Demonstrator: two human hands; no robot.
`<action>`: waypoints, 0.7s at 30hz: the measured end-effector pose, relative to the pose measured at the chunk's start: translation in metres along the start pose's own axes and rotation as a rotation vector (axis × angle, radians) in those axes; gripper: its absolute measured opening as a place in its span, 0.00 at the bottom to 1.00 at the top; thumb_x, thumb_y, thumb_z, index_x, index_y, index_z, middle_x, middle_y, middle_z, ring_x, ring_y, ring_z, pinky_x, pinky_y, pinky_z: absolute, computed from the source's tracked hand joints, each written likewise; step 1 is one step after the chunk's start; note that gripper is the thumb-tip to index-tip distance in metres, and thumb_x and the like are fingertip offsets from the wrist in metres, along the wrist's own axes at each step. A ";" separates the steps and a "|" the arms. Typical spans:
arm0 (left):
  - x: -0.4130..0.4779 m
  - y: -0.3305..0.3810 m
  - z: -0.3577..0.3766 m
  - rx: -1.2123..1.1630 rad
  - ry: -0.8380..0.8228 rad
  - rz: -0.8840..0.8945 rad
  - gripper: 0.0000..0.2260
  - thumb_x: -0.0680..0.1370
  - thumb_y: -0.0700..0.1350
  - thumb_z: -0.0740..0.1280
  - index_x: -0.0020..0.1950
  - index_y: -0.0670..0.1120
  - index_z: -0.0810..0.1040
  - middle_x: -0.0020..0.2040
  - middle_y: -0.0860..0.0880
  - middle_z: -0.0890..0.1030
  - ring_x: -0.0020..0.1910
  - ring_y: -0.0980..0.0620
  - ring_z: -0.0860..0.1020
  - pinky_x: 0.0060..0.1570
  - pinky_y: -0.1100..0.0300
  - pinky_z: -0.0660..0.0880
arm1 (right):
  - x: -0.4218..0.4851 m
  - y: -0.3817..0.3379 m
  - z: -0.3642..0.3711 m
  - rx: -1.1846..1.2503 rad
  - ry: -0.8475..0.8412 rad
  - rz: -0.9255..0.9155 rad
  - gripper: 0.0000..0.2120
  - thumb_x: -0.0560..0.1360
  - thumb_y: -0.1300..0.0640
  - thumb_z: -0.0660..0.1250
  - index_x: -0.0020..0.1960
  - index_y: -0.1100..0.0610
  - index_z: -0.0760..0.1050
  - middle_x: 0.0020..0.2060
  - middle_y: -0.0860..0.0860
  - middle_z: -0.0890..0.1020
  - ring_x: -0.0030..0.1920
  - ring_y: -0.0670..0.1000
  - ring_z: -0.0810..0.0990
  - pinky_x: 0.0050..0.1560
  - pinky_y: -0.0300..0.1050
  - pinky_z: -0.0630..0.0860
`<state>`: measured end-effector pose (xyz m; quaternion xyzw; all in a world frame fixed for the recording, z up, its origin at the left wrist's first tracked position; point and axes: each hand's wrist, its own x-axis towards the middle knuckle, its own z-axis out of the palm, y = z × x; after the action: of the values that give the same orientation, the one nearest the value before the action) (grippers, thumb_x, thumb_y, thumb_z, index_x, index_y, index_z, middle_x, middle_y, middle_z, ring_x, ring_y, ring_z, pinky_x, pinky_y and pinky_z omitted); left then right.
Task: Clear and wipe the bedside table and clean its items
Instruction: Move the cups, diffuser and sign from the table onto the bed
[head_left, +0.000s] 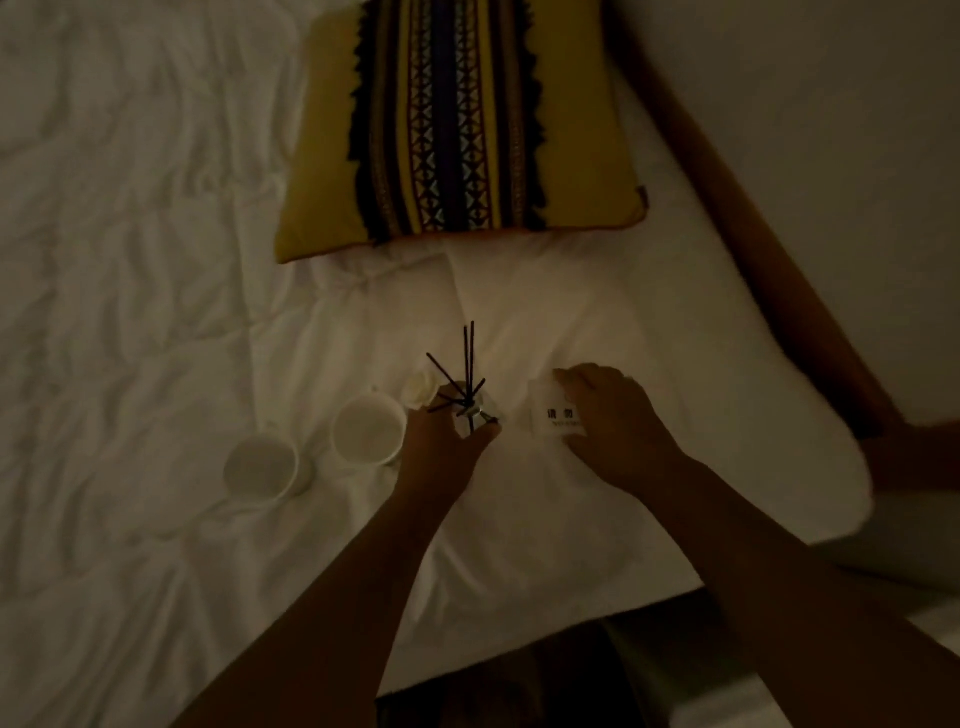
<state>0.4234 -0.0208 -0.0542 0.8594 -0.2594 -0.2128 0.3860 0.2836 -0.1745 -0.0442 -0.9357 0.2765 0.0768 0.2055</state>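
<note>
Clearing step: left hand (448, 441) is gripping the reed diffuser (469, 407), right hand (618, 431) is holding the card (557, 415) beside it; next probably needs an upright release.

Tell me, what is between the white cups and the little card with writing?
In the head view, a stick diffuser, gripped by the left hand, is between the closest cup and the card.

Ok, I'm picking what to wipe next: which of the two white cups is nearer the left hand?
The cup on the right, right beside the left hand that holds the reed diffuser. The other cup lies farther left on the bed.
</note>
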 end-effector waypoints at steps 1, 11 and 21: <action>0.006 -0.005 0.001 0.005 0.000 -0.005 0.20 0.67 0.45 0.78 0.56 0.50 0.78 0.50 0.59 0.79 0.54 0.49 0.79 0.56 0.50 0.77 | 0.009 -0.004 0.004 -0.011 0.000 0.004 0.34 0.74 0.53 0.67 0.76 0.54 0.58 0.72 0.53 0.66 0.72 0.55 0.63 0.74 0.59 0.57; 0.026 -0.030 0.027 -0.056 -0.020 -0.045 0.25 0.70 0.43 0.75 0.66 0.44 0.73 0.59 0.46 0.80 0.60 0.46 0.77 0.63 0.47 0.72 | 0.044 -0.003 0.035 -0.116 -0.035 0.033 0.35 0.75 0.55 0.67 0.77 0.49 0.54 0.73 0.50 0.65 0.75 0.52 0.59 0.75 0.64 0.47; -0.007 -0.022 0.017 -0.024 -0.043 -0.103 0.30 0.71 0.43 0.75 0.70 0.47 0.69 0.67 0.50 0.74 0.67 0.50 0.72 0.67 0.52 0.70 | 0.006 -0.013 0.007 0.061 0.053 0.059 0.36 0.74 0.57 0.69 0.77 0.52 0.55 0.79 0.51 0.54 0.78 0.55 0.50 0.76 0.57 0.56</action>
<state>0.4140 -0.0133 -0.0808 0.8621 -0.2205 -0.2538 0.3792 0.2952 -0.1649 -0.0473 -0.9221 0.3115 0.0496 0.2242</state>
